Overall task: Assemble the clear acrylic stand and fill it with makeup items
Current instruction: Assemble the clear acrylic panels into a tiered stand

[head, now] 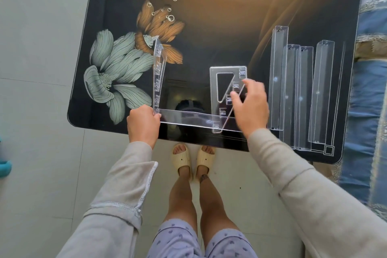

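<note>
One big glossy black table (209,27), printed with pale green and orange flowers, fills the top of the view, and the person stands right at its near edge. Grey sleeves run up from the bottom on both sides, forearms angled in toward the work. Over on the right, four clear acrylic trays (303,98) lie side by side on the glass, long ends pointing away.

Front and centre is the stand taking shape. A long acrylic tray (188,118) runs along the near edge, and an upright side panel (158,73) rises from its left end. The second side panel (216,111) lies flat on the table, its near end overlapping the long tray.

The left hand (143,123) is clamped on the corner where the upright panel meets the long tray, fingers curled over, knuckles toward the camera. The right hand (250,104) hangs over the flat panel's right edge, wrist raised, fingers loose and spread, gripping nothing. It's blurred, so contact can't be told. The hands are well apart.

Below the table edge, cream slippers (192,159) on pale floor tiles.
</note>
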A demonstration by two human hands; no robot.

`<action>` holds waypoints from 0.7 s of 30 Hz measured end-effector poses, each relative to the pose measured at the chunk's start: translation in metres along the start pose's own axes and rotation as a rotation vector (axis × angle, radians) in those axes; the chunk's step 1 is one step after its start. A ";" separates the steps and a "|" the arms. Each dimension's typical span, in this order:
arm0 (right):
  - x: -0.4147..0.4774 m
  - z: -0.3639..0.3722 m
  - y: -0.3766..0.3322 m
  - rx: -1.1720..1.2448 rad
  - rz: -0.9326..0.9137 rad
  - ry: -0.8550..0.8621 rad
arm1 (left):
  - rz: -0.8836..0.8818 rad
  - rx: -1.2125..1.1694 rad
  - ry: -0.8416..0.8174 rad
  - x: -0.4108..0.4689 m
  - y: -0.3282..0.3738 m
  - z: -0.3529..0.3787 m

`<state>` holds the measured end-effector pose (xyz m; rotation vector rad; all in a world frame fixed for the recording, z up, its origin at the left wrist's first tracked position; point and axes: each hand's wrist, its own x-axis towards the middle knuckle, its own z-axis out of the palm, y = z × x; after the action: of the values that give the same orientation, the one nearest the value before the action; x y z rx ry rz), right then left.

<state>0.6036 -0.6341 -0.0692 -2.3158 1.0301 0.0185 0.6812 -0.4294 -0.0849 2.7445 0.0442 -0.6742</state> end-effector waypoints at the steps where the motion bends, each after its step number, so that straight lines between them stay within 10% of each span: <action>1: 0.011 -0.002 -0.001 0.022 0.167 -0.005 | 0.002 0.008 0.002 0.000 -0.002 -0.001; 4: 0.035 -0.001 -0.006 -0.005 0.414 -0.078 | 0.000 -0.009 -0.001 0.000 -0.005 -0.004; 21: 0.050 0.016 -0.026 -0.241 0.425 0.015 | -0.003 -0.029 -0.014 0.002 -0.008 -0.007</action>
<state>0.6598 -0.6465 -0.0810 -2.2593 1.5837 0.3092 0.6856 -0.4197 -0.0826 2.7127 0.0541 -0.6875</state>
